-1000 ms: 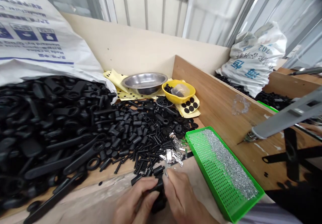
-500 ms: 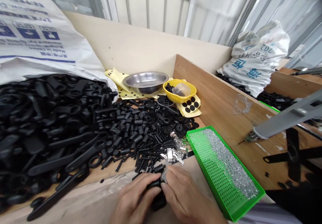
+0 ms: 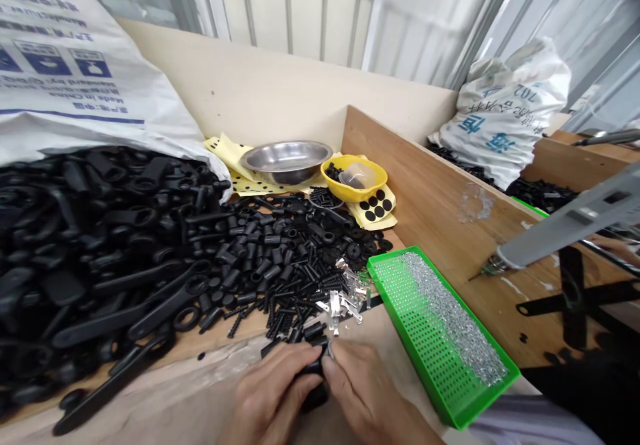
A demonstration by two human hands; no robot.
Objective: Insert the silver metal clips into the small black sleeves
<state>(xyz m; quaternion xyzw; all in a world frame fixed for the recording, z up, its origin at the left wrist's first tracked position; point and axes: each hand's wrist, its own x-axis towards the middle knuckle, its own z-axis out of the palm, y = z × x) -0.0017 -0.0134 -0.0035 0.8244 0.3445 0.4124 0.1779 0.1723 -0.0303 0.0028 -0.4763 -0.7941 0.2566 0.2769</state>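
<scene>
At the table's front edge, my left hand (image 3: 273,388) is closed around a black plastic part (image 3: 317,398), thumb and index finger pinching its upper end. My right hand (image 3: 367,385) presses against the same part from the right. A small silvery piece (image 3: 329,350) shows between its thumb and index finger; its exact kind is too small to tell. Both hands touch near their fingertips and hide most of the black part. Just beyond them lie black plastic tubes (image 3: 314,331), silver metal clips (image 3: 335,308) and black ribbed screw-like pins (image 3: 285,311).
A green tray (image 3: 400,321) of small metal pieces stands right, beside a wooden divider (image 3: 425,191). A large heap of black handles (image 3: 125,258) spreads left below a white sack (image 3: 100,91). Behind are a steel bowl (image 3: 287,158) and yellow bowl (image 3: 367,191). A power screwdriver (image 3: 550,231) juts in from the right.
The view has shifted slightly. Both hands stay together on the black part, with the right fingers moved a little around the small silvery piece.
</scene>
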